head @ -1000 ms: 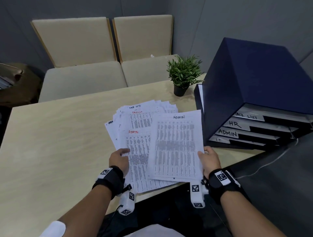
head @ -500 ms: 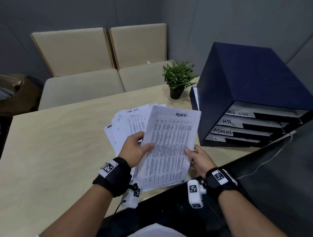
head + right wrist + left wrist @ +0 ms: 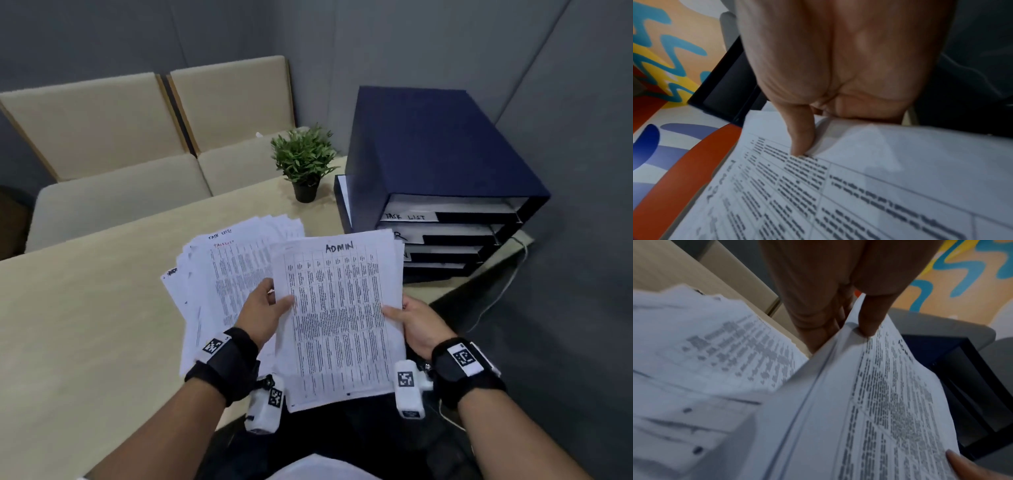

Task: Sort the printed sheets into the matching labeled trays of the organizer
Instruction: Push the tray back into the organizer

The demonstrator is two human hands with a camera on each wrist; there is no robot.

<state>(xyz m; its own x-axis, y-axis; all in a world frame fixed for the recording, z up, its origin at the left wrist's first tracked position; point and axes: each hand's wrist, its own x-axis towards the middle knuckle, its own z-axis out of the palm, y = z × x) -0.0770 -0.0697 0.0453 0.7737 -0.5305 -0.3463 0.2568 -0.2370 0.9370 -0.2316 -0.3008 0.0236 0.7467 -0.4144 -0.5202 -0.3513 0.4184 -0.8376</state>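
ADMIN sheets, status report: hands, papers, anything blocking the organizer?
Both hands, left and right, pinch the ADMIN sheets above the table. Remaining pile lies underneath. Organizer front unobstructed; ADMIN label hidden by the sheets.

A thin stack of printed sheets [image 3: 339, 318] marked "ADMIN" is lifted above the desk, pinched at both side edges. More sheets [image 3: 226, 270] lie fanned on the desk. The dark blue organizer [image 3: 435, 164] stands at right, its top tray [image 3: 445, 215] labeled "TASK LIST".
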